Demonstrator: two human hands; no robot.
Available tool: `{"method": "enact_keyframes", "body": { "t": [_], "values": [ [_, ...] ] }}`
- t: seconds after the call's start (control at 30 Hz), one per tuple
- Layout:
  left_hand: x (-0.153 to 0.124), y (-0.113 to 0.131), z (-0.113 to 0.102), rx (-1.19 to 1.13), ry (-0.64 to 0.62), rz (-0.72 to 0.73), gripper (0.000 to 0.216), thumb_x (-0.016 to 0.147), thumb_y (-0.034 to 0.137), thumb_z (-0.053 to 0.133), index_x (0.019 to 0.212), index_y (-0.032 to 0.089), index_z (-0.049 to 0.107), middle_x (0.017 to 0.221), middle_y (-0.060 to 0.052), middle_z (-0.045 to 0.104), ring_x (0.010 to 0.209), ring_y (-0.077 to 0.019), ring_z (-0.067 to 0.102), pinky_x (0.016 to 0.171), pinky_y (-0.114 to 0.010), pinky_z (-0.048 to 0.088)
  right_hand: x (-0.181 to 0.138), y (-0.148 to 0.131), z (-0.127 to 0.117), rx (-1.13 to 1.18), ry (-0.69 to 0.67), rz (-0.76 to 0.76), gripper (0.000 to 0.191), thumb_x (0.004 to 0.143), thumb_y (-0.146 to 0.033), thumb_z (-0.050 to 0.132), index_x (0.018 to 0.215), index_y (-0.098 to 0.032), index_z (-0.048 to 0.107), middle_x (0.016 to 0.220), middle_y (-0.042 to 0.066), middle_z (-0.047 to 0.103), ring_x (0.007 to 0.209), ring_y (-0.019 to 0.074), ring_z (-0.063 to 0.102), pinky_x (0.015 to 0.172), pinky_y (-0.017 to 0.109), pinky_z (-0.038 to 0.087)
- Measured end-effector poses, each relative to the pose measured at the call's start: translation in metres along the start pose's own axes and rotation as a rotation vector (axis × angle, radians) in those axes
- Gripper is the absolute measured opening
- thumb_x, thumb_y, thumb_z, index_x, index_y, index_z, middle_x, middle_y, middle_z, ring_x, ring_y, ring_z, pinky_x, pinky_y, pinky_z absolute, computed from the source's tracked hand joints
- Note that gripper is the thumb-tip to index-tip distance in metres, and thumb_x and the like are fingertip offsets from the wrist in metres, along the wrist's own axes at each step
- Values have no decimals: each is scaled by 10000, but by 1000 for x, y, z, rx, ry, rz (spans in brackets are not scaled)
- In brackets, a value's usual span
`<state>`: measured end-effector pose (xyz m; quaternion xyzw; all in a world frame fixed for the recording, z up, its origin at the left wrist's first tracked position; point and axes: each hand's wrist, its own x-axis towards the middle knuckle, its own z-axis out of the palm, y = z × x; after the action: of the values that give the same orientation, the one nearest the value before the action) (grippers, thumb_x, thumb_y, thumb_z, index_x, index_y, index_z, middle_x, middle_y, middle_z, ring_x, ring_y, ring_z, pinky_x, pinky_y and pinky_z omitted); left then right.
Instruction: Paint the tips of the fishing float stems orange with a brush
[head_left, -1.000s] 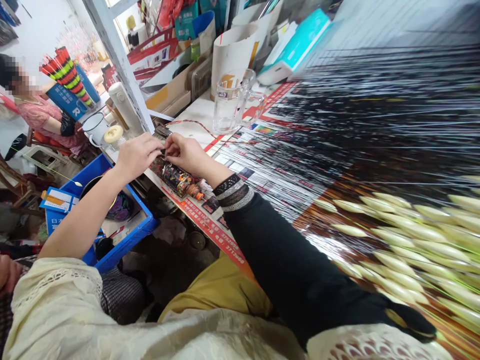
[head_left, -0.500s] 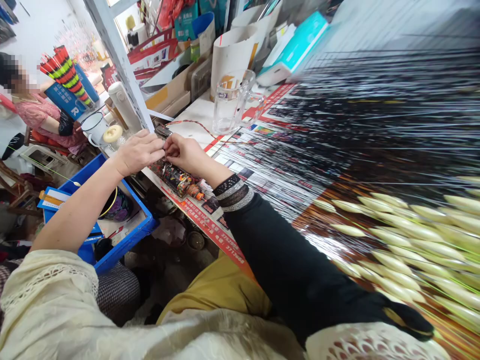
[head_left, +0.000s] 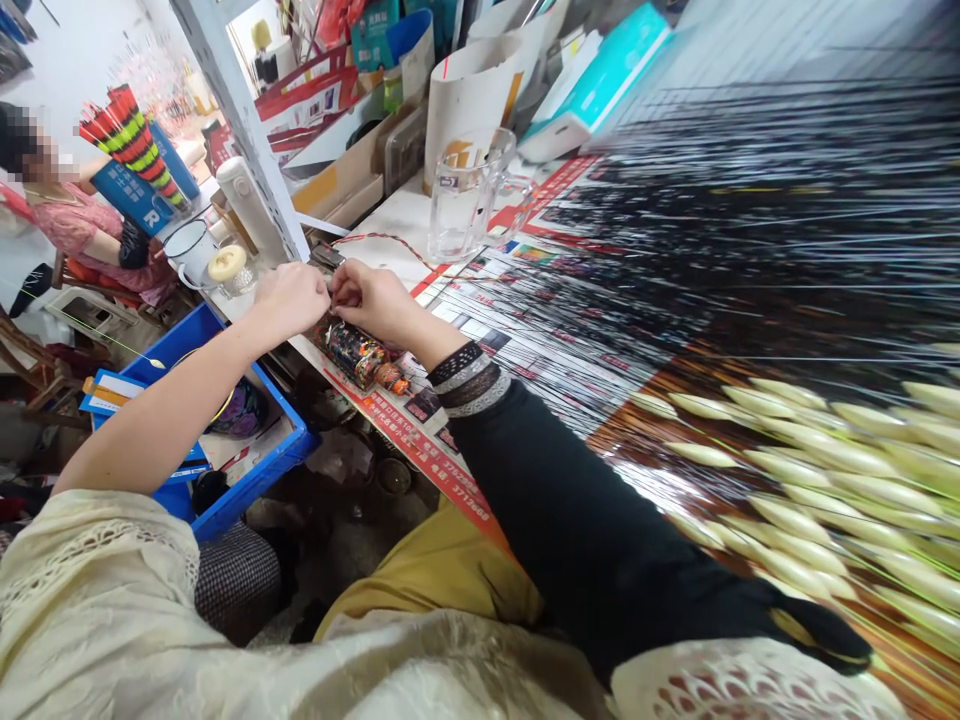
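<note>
My left hand is closed, with its fingers bent down over the far end of a paint-spattered cylindrical device on the table edge. Against it, my right hand pinches thumb and fingers together just above the same device. Whatever lies between the fingertips is too small or hidden to make out. Twisted red and dark wires run behind my right hand. A slim cream spindle on a thin green stalk shows beside my left forearm; its other end is hidden.
Many cream spindle-shaped bodies on thin dark rods cover the right side. A glass mug stands behind my right hand. A blue tray sits below my left arm. A metal post rises behind the hands. Another person sits far left.
My left hand's fingers, stretched out flat before, are now curled down toward the right hand's fingertips. My right hand stays pinched in nearly the same place.
</note>
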<state>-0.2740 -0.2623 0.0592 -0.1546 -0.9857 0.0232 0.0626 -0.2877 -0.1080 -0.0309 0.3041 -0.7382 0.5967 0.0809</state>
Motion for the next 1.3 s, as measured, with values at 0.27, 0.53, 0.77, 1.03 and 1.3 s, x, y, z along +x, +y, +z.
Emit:
{"method": "enact_keyframes", "body": {
  "t": [0.27,0.53,0.77,1.03,1.3],
  "values": [
    [-10,-28,-5,15,207,432,224,956,282,511,965,251,732,920,-69,627,940,-238,590,862,-419,464,0,-4,-1,14,-9,6,306,720,-33,646,945,-215,546,785,-13,690,757,157,657,718,286,512],
    [-1,-36,-4,91,192,658,338,1009,380,431,853,258,706,859,-59,565,934,-243,548,883,-462,421,-1,-5,-2,-2,10,-13,263,729,-83,670,915,-215,540,767,-9,680,766,167,654,721,297,513],
    [-14,-44,9,83,264,609,322,1008,414,451,922,255,718,864,-61,586,887,-233,545,847,-443,435,-1,-4,-2,1,0,-10,278,724,-49,631,934,-211,549,765,-7,685,777,165,666,724,284,519],
    [-12,-45,19,96,325,602,302,1007,393,460,914,258,714,867,-63,601,892,-237,567,844,-445,436,-1,-1,-1,-7,1,-11,286,720,-34,625,934,-212,555,779,-5,686,773,162,662,717,281,521],
    [-3,-44,16,97,240,621,278,983,370,495,887,228,715,849,-65,620,907,-249,582,845,-440,436,0,-1,-1,7,-4,-6,285,712,-40,632,931,-207,558,766,-17,686,756,153,650,712,268,505]
  ]
}}
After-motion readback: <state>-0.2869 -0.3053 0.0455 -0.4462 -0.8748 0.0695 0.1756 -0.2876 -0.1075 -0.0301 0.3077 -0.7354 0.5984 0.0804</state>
